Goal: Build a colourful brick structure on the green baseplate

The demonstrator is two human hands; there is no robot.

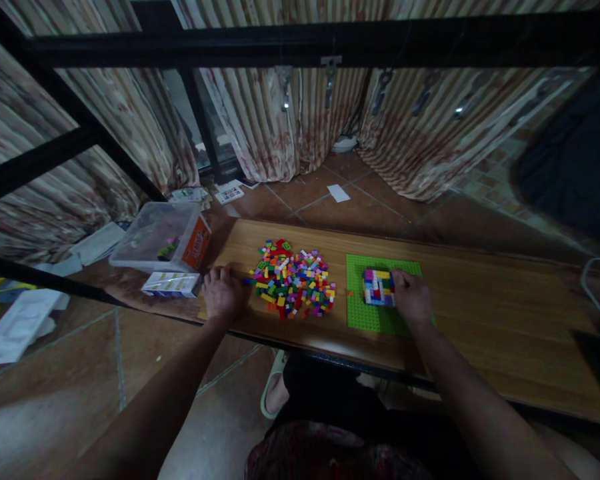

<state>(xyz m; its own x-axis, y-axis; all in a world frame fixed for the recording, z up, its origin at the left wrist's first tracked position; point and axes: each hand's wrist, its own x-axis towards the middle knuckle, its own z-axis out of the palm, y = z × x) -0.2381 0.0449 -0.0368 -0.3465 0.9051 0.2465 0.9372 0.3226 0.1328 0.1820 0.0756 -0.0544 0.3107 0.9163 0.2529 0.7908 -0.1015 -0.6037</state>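
Note:
My left hand (223,292) rests on the left end of the wooden table, its fingers loosely bent over the surface. Beside its thumb side lie a blue toy brick (249,281) and a wide pile of loose, many-coloured toy bricks (295,280). On the green baseplate (357,317) stands a small multicoloured brick structure (379,288) with a partly filled top. My right hand (413,297) grips its right side with thumb and fingers closed together; the fingertips are partly hidden. A small orange brick (350,293) sits near the plate's left edge.
Left of the table stand a clear plastic box (153,233) with an orange label and a small white-and-blue carton (171,284). A black metal frame (300,48) crosses above, before striped curtains (280,127). Paper (339,193) lies on the tiled floor.

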